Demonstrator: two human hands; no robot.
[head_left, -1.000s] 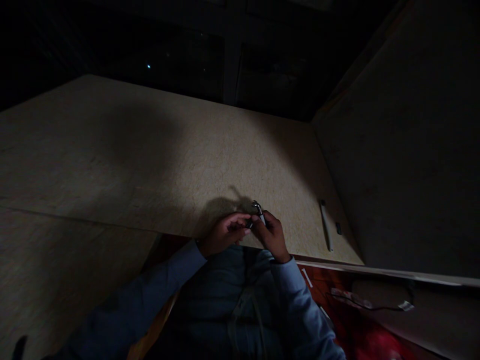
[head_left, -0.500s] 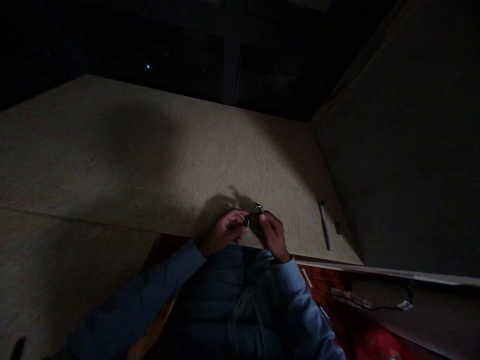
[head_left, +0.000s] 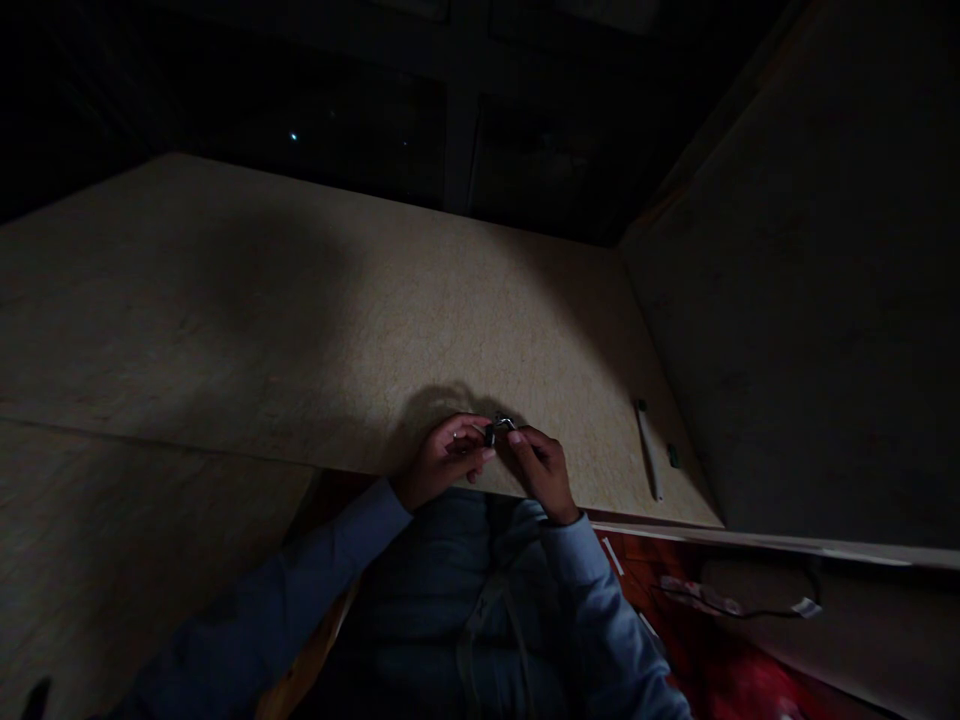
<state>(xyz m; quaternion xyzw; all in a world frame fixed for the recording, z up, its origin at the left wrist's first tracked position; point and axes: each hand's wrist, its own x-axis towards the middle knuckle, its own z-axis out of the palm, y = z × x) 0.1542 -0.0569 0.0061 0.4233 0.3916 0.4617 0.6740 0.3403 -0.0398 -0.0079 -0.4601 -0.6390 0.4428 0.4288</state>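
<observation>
Just over the near edge of the counter, both my hands face each other. Between the thumb and fingers of my left hand is a small black piece, upright, with a light lower end. My right hand pinches a small shiny metal piece with a bent end; its tip points left, close to the black piece. Whether the two pieces touch I cannot tell in this dim light. Their exact kind is too small and dark to make out.
On the right of the pale counter lies a slim white stick with a dark end, beside a small dark green object. A dark panel rises along the right side. Below it are a cable and red items.
My right hand has turned the metal piece left and down, bringing its bent end closer to the black piece. My left hand has shifted only slightly.
</observation>
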